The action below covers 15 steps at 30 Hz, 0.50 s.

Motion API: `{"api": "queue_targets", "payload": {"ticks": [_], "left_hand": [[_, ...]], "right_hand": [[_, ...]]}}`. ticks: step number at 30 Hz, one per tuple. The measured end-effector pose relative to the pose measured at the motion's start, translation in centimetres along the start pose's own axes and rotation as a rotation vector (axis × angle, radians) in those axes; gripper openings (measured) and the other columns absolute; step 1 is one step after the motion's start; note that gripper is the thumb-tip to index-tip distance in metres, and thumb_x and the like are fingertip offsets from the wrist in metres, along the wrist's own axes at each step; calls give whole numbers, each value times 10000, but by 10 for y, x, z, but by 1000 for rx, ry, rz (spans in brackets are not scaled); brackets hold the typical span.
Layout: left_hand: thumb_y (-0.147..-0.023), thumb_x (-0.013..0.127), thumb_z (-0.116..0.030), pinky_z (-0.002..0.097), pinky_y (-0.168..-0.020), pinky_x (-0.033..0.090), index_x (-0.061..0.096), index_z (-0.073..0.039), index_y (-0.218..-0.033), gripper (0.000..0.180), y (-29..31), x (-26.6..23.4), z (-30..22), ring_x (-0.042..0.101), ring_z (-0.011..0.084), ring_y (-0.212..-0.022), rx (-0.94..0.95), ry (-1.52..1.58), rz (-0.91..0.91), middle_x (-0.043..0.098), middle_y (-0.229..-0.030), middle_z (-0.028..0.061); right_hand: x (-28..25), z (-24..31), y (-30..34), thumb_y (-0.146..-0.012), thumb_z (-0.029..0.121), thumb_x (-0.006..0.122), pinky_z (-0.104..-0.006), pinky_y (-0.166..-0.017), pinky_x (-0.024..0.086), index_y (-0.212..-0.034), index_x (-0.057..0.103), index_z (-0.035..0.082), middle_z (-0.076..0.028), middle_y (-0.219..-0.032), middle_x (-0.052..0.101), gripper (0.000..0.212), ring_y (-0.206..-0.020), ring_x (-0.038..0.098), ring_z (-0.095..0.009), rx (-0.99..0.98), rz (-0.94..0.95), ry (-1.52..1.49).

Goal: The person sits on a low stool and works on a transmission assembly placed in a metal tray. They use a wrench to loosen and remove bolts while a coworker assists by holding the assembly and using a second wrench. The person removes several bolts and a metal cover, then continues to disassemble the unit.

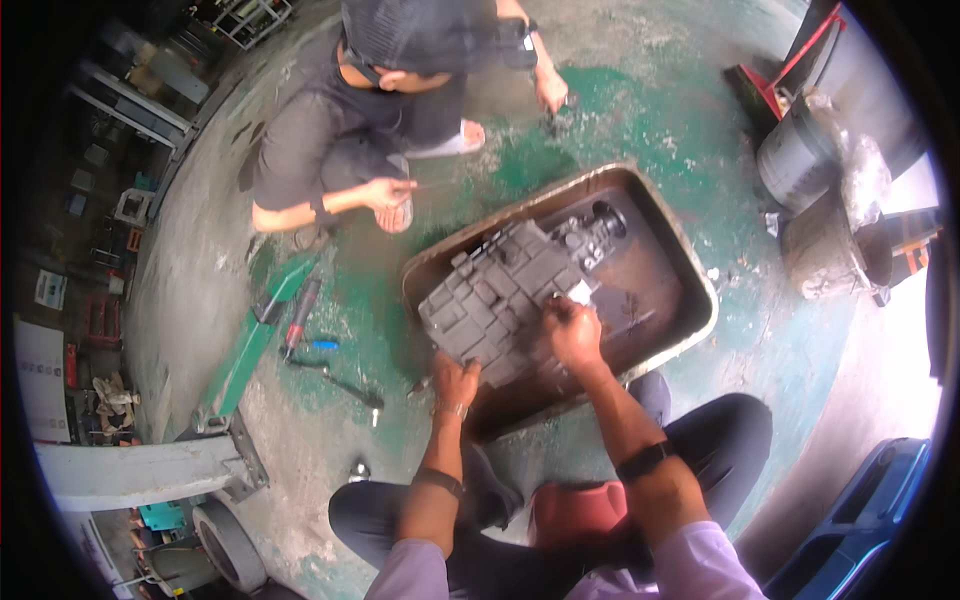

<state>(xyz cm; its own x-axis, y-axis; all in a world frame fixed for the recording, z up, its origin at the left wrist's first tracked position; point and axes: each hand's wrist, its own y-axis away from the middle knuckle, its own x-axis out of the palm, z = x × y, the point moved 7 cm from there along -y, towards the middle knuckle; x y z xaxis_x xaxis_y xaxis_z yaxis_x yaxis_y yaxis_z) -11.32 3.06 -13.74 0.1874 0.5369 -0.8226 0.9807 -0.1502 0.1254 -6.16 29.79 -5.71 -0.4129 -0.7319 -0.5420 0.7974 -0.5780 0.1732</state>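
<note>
A grey ribbed metal gearbox point(490, 285) lies tilted in a rectangular metal pan point(690, 265), with a round dark flange point(609, 219) at its far right end. Dark, wet residue covers the pan's floor. My left hand point(457, 385) is closed on the gearbox's near left edge. Over its near right side, my right hand point(572, 337) has its fingers curled round something small and dark that I cannot make out. A small white patch point(581, 292) shows just beyond those fingers, its kind unclear.
Opposite me crouches a person point(370, 120), one hand at a dark metal part point(562, 115). To the left lie a green lift arm point(250, 345), a red-handled tool point(302, 312) and a long dark ratchet point(345, 384). Buckets point(795, 160) stand right; a red stool point(577, 512) is beneath me.
</note>
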Motion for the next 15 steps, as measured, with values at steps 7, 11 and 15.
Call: {"api": "queue_targets", "payload": {"ticks": [7, 11, 15], "left_hand": [[-739, 697, -335, 453, -992, 327, 342, 159, -1215, 773, 1, -4, -2, 390, 464, -1155, -61, 57, 18, 419, -1204, 338], [-753, 705, -297, 483, -1041, 275, 292, 89, -1321, 801, 6, -30, -36, 275, 473, -1250, -69, -98, -98, 275, -1333, 329], [-795, 676, -235, 504, -1069, 227, 317, -28, -1378, 715, 0, -31, -103, 181, 464, -1316, 247, -273, -74, 124, -1421, 322]], "right_hand": [[0, -3, -1, -760, 190, 574, -401, -818, 490, -946, 671, 92, -143, -907, 667, 231, -883, 629, -328, -37, 8, -8], [0, -5, -3, -723, 172, 583, -419, -800, 491, -898, 673, 76, -158, -887, 663, 219, -856, 627, -345, -22, -12, -51], [0, -6, -5, -685, 160, 585, -462, -766, 481, -790, 650, 51, -182, -838, 643, 164, -826, 606, -378, -47, -62, -45]]}}
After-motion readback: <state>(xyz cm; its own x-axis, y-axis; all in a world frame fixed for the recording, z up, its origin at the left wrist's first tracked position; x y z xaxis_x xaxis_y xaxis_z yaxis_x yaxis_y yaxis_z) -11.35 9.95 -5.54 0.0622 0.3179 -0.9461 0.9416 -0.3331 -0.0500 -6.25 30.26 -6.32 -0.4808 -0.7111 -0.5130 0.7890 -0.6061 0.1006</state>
